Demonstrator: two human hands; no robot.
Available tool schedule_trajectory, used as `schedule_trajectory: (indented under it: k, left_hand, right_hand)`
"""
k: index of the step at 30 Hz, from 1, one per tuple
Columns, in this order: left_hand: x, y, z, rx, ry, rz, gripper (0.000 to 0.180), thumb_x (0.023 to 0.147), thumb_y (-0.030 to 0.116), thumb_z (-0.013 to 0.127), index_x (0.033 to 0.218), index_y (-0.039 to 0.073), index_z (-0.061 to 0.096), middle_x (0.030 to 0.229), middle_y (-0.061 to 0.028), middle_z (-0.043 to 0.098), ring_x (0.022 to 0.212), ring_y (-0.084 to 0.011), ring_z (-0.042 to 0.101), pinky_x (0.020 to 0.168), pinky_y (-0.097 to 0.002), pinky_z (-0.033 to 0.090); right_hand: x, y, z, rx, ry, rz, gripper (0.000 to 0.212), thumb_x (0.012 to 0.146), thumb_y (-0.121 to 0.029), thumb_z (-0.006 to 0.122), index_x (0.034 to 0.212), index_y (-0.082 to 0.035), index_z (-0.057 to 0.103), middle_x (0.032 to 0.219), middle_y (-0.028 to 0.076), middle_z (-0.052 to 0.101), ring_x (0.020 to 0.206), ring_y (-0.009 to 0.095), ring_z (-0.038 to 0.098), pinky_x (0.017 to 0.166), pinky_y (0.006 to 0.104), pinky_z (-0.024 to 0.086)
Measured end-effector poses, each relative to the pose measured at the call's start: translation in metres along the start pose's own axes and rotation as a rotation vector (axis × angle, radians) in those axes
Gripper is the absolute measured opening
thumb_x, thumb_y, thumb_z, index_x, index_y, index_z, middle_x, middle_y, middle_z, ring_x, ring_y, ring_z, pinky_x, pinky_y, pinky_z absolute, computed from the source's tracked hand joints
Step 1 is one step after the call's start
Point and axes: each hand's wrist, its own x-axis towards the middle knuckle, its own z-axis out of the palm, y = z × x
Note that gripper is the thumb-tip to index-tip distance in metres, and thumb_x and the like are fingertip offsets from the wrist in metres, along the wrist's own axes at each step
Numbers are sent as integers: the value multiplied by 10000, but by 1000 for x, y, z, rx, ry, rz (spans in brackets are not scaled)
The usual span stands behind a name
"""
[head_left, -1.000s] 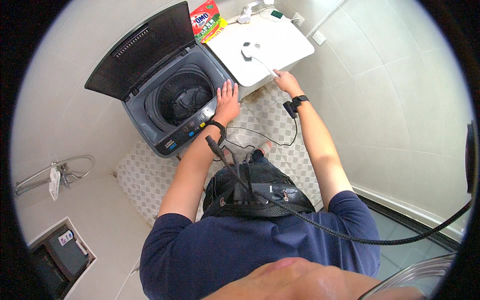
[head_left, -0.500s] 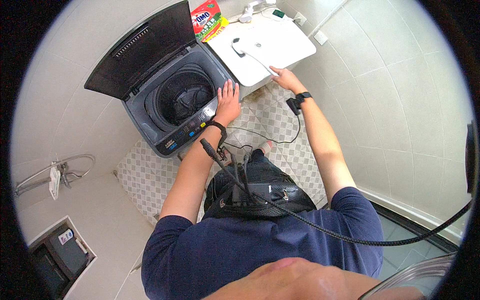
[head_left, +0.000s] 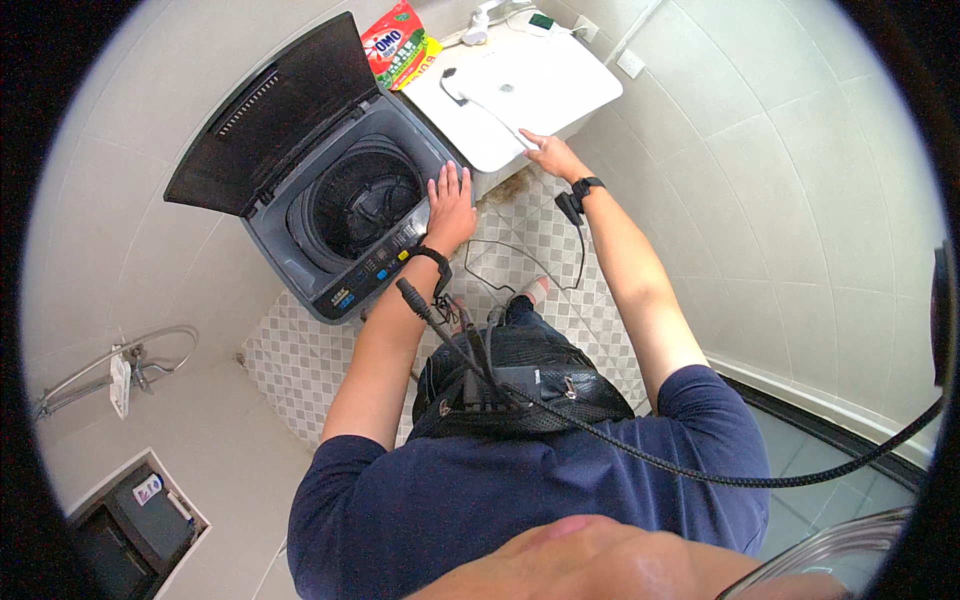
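My right hand (head_left: pixel 556 158) grips the handle end of a white long-handled brush (head_left: pixel 492 110), over the near edge of the white sink (head_left: pixel 560 85). The dark bristle head of the brush lies in the basin, left of the drain. My left hand (head_left: pixel 452 208) rests flat, fingers spread, on the right front corner of a dark grey top-loading washing machine (head_left: pixel 290 260). The machine's black lid (head_left: pixel 280 110) is raised, showing the dark drum (head_left: pixel 365 200). I see no laundry in the drum.
A red and green detergent bag (head_left: pixel 400 48) stands behind the machine, beside the sink. The sink has a white faucet (head_left: pixel 477 30). A black cable (head_left: pixel 580 255) hangs from my right wrist. A shower fitting (head_left: pixel 135 365) is at left, above a wall niche (head_left: pixel 150 520).
The view has shifted a little. My right hand and the brush have moved slightly left across the sink. The left hand stays on the machine's corner.
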Motion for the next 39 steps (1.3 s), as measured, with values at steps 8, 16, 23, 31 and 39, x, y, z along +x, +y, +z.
schedule_trajectory:
  k: [8, 16, 23, 31, 39]
  left_hand:
    - [0, -3, 5, 14, -22, -12, 945, 1005, 291, 753, 1765, 18, 261, 1839, -307, 156, 1714, -450, 160, 1362, -644, 158]
    - [-1, -1, 5, 2, 26, -13, 953, 996, 299, 762, 1763, 20, 270, 1840, -302, 159, 1714, -445, 167, 1365, -637, 157]
    - [-1, 3, -1, 17, -3, -24, 941, 1002, 306, 755, 1764, 25, 280, 1840, -298, 164, 1712, -439, 178, 1365, -636, 157]
    - [1, 1, 3, 31, -11, -24, 947, 1016, 308, 746, 1773, 28, 252, 1844, -294, 159, 1716, -443, 161, 1366, -643, 153]
    - [0, 1, 2, 34, 1, -12, 952, 1010, 306, 753, 1767, 14, 256, 1842, -302, 150, 1714, -451, 164, 1362, -649, 156]
  right_hand:
    - [-16, 23, -24, -43, 132, -72, 655, 1031, -293, 751, 1652, -175, 583, 918, 190, 760, 805, 259, 698, 853, 439, 585]
    - [-55, -8, -24, 430, 54, 76, 606, 1106, -311, 696, 1690, -234, 554, 641, -68, 416, 523, 83, 379, 486, 316, 354]
    - [-11, -2, 25, 470, 94, -11, 640, 1085, -296, 703, 1700, -231, 541, 665, -44, 486, 600, 107, 496, 566, 326, 453]
    - [0, 19, 43, 194, 210, -71, 642, 1074, -388, 682, 1675, -198, 558, 640, 112, 667, 849, 242, 763, 1360, 536, 61]
    - [-28, 19, 12, 200, 202, -183, 597, 1088, -337, 704, 1661, -226, 580, 664, 47, 503, 625, 144, 491, 634, 380, 475]
